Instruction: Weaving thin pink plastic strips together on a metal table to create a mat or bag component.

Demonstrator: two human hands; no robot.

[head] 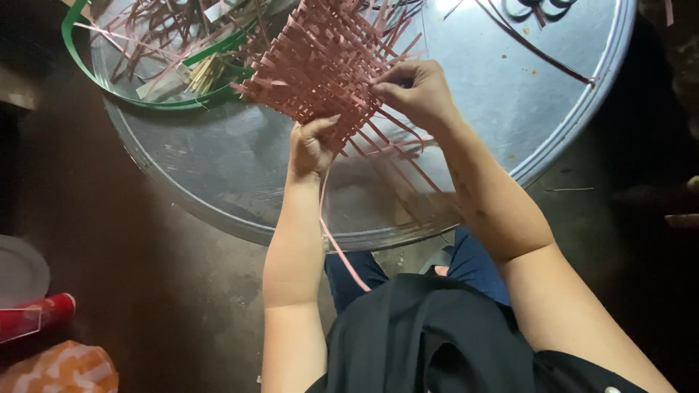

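A flat mat woven from pink strips [320, 62] is held tilted above a round metal tray [240, 167]. My left hand [312, 145] grips the mat's near edge from below, thumb on top. Pinching one strip at the right side of the weave is my right hand [416, 91]. Loose pink strip ends [397, 156] hang from the mat toward me, and one long strip [342, 255] trails down past the tray's rim over my lap.
A green band loop [145, 98] lies on the tray's far left with several loose pink and pale strips [164, 40] inside it. A red cylinder [40, 313], a white plate [18, 273] and an orange patterned bag [62, 367] sit on the dark floor at the left.
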